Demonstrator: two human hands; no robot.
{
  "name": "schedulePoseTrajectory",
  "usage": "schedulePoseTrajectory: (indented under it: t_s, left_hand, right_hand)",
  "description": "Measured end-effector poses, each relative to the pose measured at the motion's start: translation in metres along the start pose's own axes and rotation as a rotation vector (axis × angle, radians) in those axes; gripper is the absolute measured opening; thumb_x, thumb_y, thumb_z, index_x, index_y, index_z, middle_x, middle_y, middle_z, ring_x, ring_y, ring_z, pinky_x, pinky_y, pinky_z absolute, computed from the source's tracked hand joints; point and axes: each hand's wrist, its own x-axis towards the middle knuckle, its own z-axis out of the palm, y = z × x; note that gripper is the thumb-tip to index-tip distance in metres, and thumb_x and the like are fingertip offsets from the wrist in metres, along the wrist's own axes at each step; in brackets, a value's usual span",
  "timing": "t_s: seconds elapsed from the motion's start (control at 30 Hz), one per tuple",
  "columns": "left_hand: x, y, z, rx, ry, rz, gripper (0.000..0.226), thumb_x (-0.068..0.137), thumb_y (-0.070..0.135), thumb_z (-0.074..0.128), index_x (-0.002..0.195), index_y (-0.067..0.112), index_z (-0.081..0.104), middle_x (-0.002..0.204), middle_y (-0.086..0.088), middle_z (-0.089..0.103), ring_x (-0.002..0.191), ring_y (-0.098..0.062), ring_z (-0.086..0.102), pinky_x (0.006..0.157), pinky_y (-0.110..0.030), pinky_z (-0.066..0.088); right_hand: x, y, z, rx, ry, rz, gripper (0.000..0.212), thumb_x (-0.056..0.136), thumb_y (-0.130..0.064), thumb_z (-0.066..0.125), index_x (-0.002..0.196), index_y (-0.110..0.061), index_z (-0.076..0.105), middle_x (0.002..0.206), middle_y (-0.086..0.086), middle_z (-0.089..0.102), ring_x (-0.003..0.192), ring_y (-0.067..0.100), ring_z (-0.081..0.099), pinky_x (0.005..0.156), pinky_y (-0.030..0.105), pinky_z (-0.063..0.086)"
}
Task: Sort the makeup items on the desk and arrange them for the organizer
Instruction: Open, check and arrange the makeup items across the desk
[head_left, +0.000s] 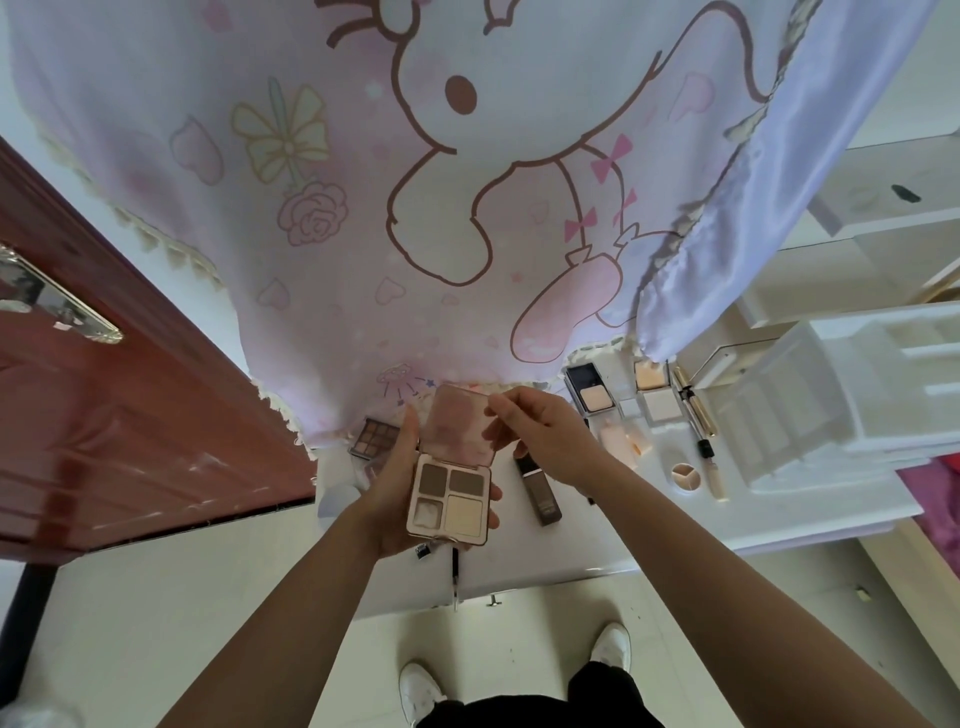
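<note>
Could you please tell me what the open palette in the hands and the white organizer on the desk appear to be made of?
The palette looks like glossy pink plastic: its lid shows a sheen, and the four pans hold matte pressed powder. The organizer looks like smooth white moulded plastic, with thin even walls; painted wood cannot be ruled out.

Curtain (322, 218): pale pink, brown-outlined cartoon rabbit, bows, hearts
Open palette (451, 493): pink case; two brown pans, one white, one cream
Small palette (376, 434): grid of brown shades
Tube (537, 488): dark brown
Door (130, 441): red-brown
Desk (597, 535): white
Organizer (810, 415): white
</note>
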Motion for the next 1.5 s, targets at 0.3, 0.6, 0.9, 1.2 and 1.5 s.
schedulePoseTrajectory:
  t_s: [0.3,0.6,0.9,1.2,1.5]
  left_hand:
    - [0.019,-0.027,-0.014,0.229,0.33,0.06,0.043,0.096,0.034,0.059,0.116,-0.003,0.068,0.094,-0.019,0.071,0.069,-0.025,0.059,0.056,-0.031,0.04]
    - [0.057,-0.077,-0.009,0.226,0.338,-0.047,0.023,0.1,0.018,0.056,0.119,0.011,0.068,0.11,-0.017,0.072,0.086,-0.024,0.058,0.061,-0.028,0.038]
    - [0.126,-0.104,0.05,0.234,0.274,-0.154,0.021,0.098,0.012,0.058,0.115,0.015,0.069,0.1,-0.007,0.074,0.083,-0.022,0.064,0.068,-0.031,0.047]
    - [0.19,-0.128,0.124,0.586,0.295,-0.146,0.019,0.088,0.008,0.061,0.08,0.023,0.07,0.071,0.008,0.063,0.064,-0.01,0.054,0.062,-0.022,0.043]
    - [0.211,-0.131,0.137,0.504,0.307,-0.199,0.015,0.076,0.018,0.066,0.089,0.018,0.072,0.084,0.004,0.065,0.074,-0.011,0.055,0.071,-0.025,0.045]
  right_hand:
    - [-0.006,0.041,-0.003,0.061,0.192,0.168,0.032,0.099,-0.043,0.056,0.097,-0.014,0.068,0.084,0.006,0.076,0.071,0.014,0.068,0.071,0.022,0.055]
    - [-0.038,0.091,-0.014,0.156,0.149,0.483,0.047,0.098,-0.054,0.051,0.105,-0.011,0.069,0.084,0.004,0.069,0.073,0.014,0.062,0.062,0.025,0.047]
    - [-0.079,0.148,-0.065,0.035,0.267,0.591,0.028,0.098,-0.033,0.061,0.114,-0.013,0.073,0.102,0.006,0.074,0.076,0.01,0.063,0.062,0.017,0.046]
    - [-0.087,0.203,-0.131,-0.218,0.362,0.687,0.034,0.1,-0.035,0.055,0.123,-0.016,0.07,0.118,0.007,0.071,0.113,0.027,0.062,0.098,0.039,0.048]
    - [-0.069,0.215,-0.146,-0.381,0.316,0.724,0.038,0.092,-0.013,0.057,0.128,-0.02,0.067,0.124,-0.002,0.07,0.117,0.015,0.063,0.103,0.027,0.042]
